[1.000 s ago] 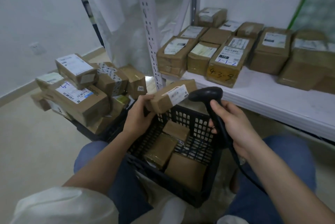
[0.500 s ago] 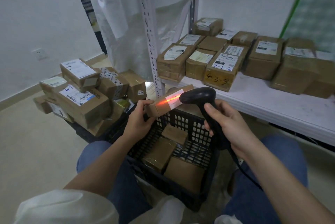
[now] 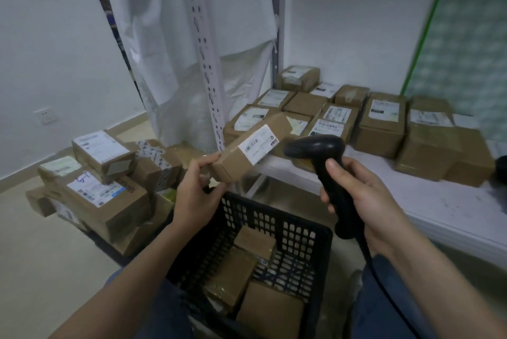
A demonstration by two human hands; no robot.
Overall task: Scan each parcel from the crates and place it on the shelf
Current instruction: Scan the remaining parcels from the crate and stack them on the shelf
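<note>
Since the scan, the red beam had gone and the parcel had risen above the crate, toward the shelf. Three parcels lay unscanned in the crate. Left hand pinched the parcel's end; right hand gripped the scanner. Beyond the crate, many parcels lined the shelf.

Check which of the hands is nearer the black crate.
Left. The left hand holds a parcel right above the black crate rim; the right hand grips the scanner, off to its right.
</note>
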